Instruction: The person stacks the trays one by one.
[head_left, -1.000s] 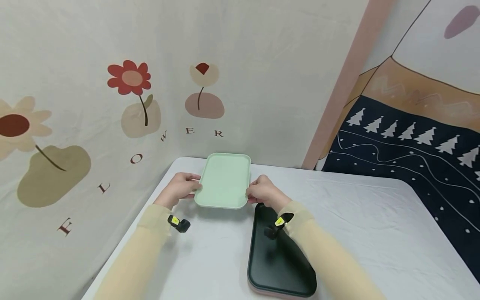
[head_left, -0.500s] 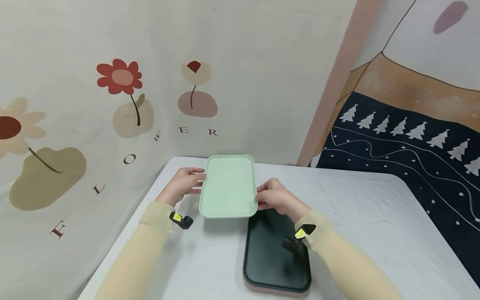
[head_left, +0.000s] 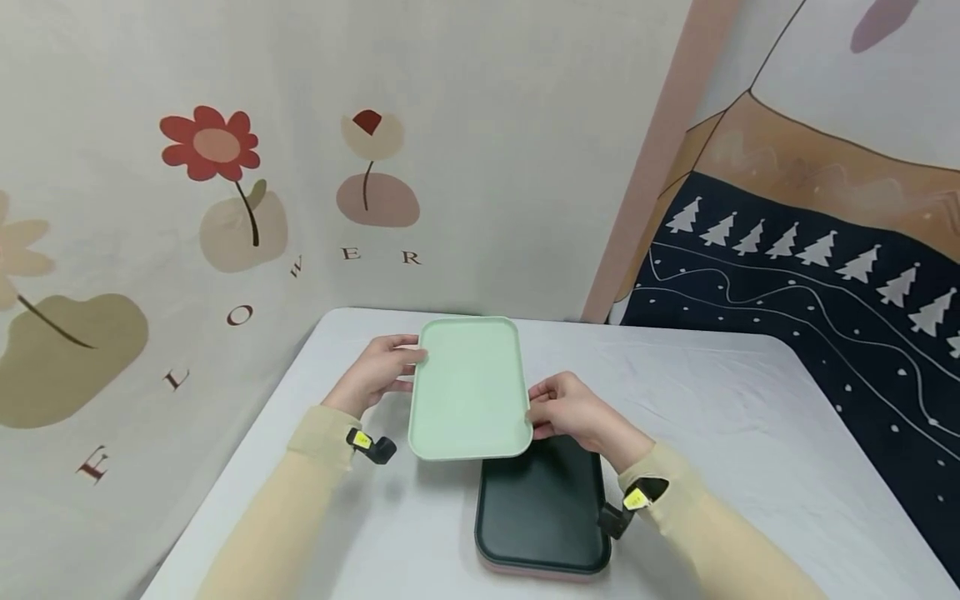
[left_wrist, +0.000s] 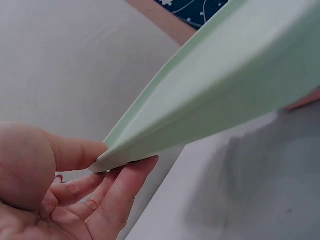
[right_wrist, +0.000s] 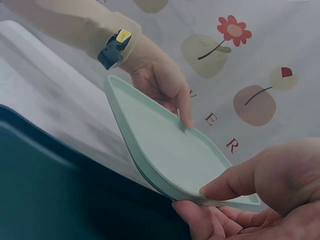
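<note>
A light green rectangular tray [head_left: 471, 392] with a low rim is held up off the white table by both hands. My left hand [head_left: 377, 372] pinches its left edge, thumb on top and fingers beneath, as the left wrist view shows on the tray [left_wrist: 200, 95]. On the opposite edge, near the front corner, my right hand [head_left: 577, 412] pinches the rim between thumb and fingers. Below and to the right lies a dark green tray [head_left: 543, 517] with a pink layer under it. The light green tray's front right corner overlaps its far end in the head view.
The white-covered table [head_left: 720, 417] stretches off to the right. A pale curtain [head_left: 510, 167] with printed flowers and letters hangs behind and to the left. A dark printed cloth [head_left: 810, 308] hangs at the right.
Both hands have brought the light green tray nearer and to the right, toward the dark green tray. It now overlaps that tray's far end in the head view.
</note>
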